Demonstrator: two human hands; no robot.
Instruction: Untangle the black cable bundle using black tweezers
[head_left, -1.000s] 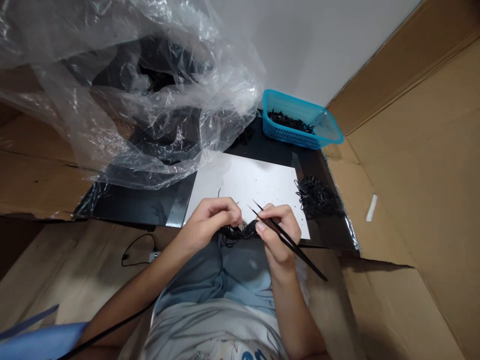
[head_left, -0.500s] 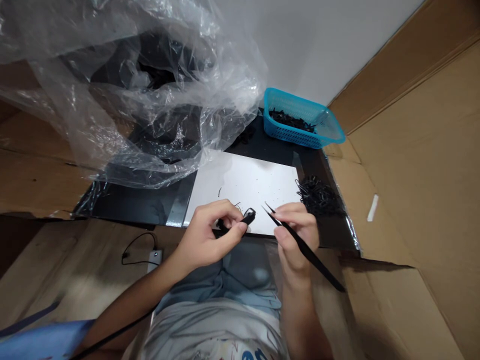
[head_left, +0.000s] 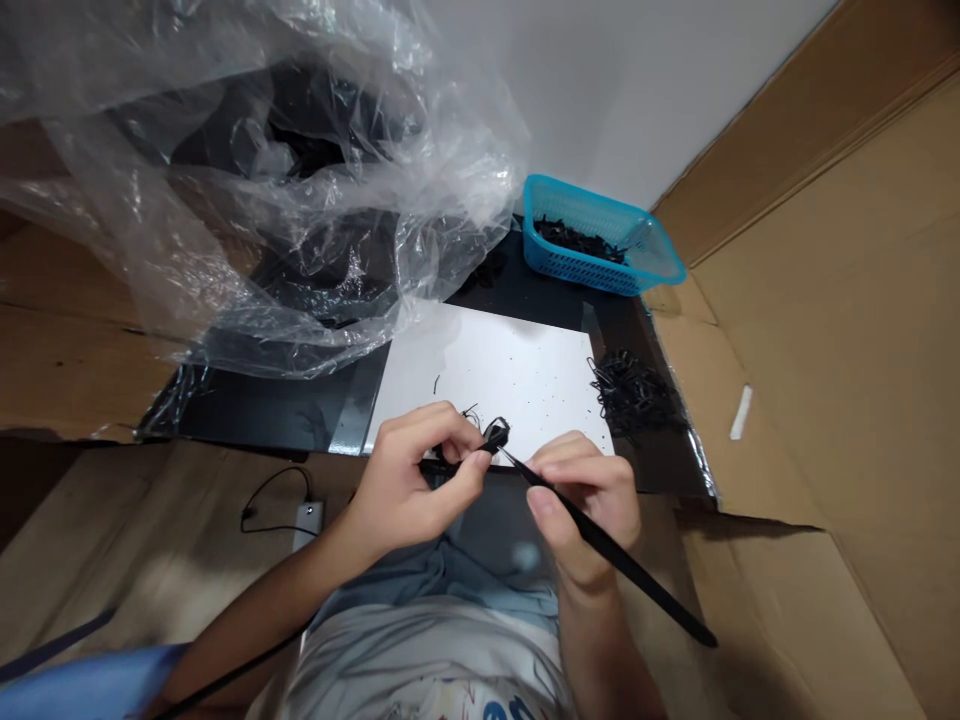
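Between the thumb and fingers of my left hand is a small black looped piece, its curved end sticking out past the fingertips. What the piece is made of, I cannot make out. My right hand is closed on black tweezers, whose tips point left and reach the black piece beside my left thumb. Under both hands lies a white sheet, scattered with tiny black specks and a few thin dark strands. Part of the black piece is hidden inside my left hand.
A tangled pile of black loops lies right of the sheet. Behind it stands a blue basket holding black pieces. Crumpled clear plastic covers the table's left back. Cardboard walls rise at the right; a small white device lies lower left.
My right hand has brought the tweezers left and down, and their tips now meet the black piece and look closed together. My left hand has stayed nearly still.
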